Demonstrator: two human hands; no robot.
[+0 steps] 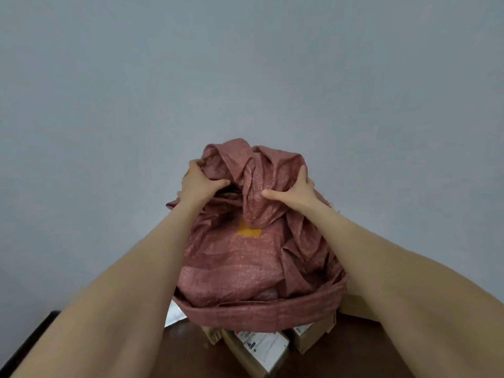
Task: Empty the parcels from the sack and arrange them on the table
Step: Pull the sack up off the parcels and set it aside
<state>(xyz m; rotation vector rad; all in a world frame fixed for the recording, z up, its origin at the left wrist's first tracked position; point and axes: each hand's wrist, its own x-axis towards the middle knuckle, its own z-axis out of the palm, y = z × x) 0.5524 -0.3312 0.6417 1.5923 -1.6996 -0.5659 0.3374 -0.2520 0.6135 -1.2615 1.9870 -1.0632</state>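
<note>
Most of the load sits under the sack, out of my view.

The sack [253, 255] drapes over the parcels, so I see only the near ends of a labelled box [260, 347], a second box [309, 335] beside it and a corner of a white mailer [174, 313]; how many more lie beneath I cannot tell. The label print is too small and blurred to read. The fingers of the left hand [197, 184] and right hand [296, 192] vanish behind folds of cloth. A fold covers the top of the sack's yellow patch [248, 231]. The table [188, 350] is cut off by the bottom edge and hidden by both forearms.
</note>
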